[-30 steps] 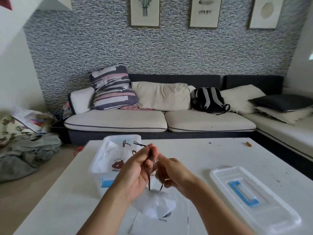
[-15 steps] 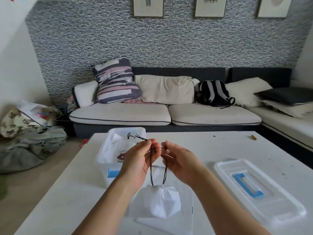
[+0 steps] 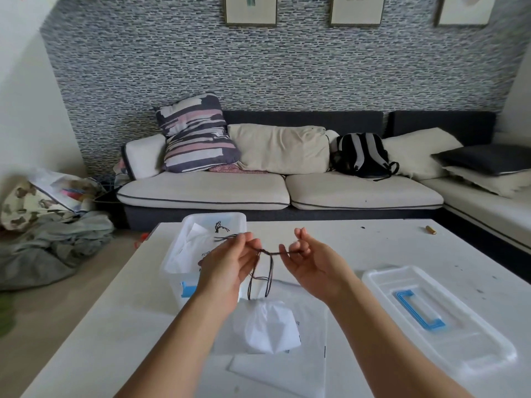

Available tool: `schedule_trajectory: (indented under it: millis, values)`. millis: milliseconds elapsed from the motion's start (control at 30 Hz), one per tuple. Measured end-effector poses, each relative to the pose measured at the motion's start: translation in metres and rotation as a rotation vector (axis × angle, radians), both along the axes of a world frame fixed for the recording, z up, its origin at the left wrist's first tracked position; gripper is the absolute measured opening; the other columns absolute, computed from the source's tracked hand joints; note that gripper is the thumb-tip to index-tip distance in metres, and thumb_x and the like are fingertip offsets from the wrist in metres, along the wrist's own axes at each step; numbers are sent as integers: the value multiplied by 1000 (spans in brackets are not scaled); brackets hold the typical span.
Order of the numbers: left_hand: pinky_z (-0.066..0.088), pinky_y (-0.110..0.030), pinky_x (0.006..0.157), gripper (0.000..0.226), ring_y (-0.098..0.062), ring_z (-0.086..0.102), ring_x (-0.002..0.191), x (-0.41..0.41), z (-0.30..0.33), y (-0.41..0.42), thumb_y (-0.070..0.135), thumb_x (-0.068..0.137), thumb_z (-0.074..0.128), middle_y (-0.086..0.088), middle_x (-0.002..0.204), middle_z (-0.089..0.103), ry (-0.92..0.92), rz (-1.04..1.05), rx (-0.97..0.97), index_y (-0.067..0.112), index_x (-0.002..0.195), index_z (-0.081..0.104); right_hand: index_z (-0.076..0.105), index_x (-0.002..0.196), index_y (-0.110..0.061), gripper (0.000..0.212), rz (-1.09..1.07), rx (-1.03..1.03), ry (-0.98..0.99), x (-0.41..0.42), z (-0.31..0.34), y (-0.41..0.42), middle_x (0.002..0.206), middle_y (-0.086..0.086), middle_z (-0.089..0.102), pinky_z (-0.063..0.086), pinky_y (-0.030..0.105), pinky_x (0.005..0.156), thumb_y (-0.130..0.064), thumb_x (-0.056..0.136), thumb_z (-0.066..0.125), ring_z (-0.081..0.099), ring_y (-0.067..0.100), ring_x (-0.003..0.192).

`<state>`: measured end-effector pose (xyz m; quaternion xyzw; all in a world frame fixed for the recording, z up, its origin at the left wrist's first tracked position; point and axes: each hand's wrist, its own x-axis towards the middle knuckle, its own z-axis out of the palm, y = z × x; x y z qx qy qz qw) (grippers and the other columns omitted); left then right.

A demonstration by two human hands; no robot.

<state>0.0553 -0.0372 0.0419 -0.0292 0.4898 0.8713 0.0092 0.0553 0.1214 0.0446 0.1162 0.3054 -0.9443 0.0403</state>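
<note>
A small white drawstring pouch [image 3: 267, 326] hangs from dark cords [image 3: 268, 275] just above the white table [image 3: 359, 248]. My left hand [image 3: 230, 265] pinches one end of the cords and my right hand [image 3: 310, 261] pinches the other. The cord runs taut and level between them, with a knot near its middle. Under the pouch lies a flat clear plastic sleeve [image 3: 304, 366].
A clear plastic box [image 3: 201, 228] with blue latches holds more white pouches, behind my left hand. Its clear lid [image 3: 436, 320] with a blue handle lies to the right. A small brown object [image 3: 431, 230] sits at the far right edge. A sofa stands beyond the table.
My hands have drawn apart sideways, pulling the cord straight between them. The pouch hangs lower beneath the cords than before.
</note>
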Motion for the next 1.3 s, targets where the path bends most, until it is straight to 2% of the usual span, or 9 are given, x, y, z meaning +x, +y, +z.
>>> schedule_trajectory:
  millis: [200,300,467,600,700,867,1000,1133,1300]
  values:
    - [35,-15,40,17,-6,31,37,-23,3,-41,17,101,55,6,57,29,-152,237,134,9,92,66,60,87,-8,18,-38,435,3,-6,1,40,48,-7,25,16,16,31,-14,102,52,19,6,35]
    - [16,-17,32,16,-6,17,32,-33,5,-64,20,101,55,9,50,18,-132,293,34,10,95,66,63,90,-4,17,-140,660,50,-7,6,59,51,-6,28,16,16,33,-13,102,55,20,6,40]
    - [22,-14,32,26,-7,17,36,-28,4,-52,26,103,51,12,44,22,-51,294,-280,13,90,69,73,85,-7,20,-157,1205,227,-6,3,48,56,-1,38,21,21,41,-18,98,63,24,10,43]
    - [20,-17,38,34,-8,23,37,-24,0,-42,36,104,48,11,46,29,15,209,-426,17,81,65,78,89,-36,38,149,1821,381,2,1,42,63,-1,61,45,26,61,-70,75,70,51,8,54]
    - [21,-18,40,32,-10,25,39,-26,-3,-42,31,105,45,7,52,33,48,223,-496,18,81,63,78,89,-37,48,387,2059,338,8,0,38,74,-11,64,50,25,68,-77,63,73,62,6,74]
    - [35,-29,53,25,-20,51,61,-30,-12,-50,27,104,42,3,68,53,167,280,-912,22,87,60,77,72,-32,21,453,1881,387,4,-4,43,90,-2,69,55,41,80,-53,76,81,65,28,88]
    - [42,-31,56,3,-17,57,64,-21,-16,-53,33,101,48,1,70,58,362,72,-1320,31,102,50,76,72,-28,20,268,1910,394,1,-11,51,84,-8,70,52,31,78,-43,84,77,63,6,82]
    - [39,-28,58,36,-8,54,68,-11,-11,-45,64,87,58,7,75,59,439,-103,-1688,29,75,57,73,69,-29,22,188,1856,381,1,-10,52,79,-10,68,39,19,65,-41,87,74,55,-8,67]
    - [44,-23,79,33,-12,56,84,-11,-18,-41,52,93,59,5,88,52,437,-296,-1639,31,67,63,75,83,-21,17,225,1816,370,-2,-16,52,88,-3,74,51,33,82,-34,92,69,63,10,89]
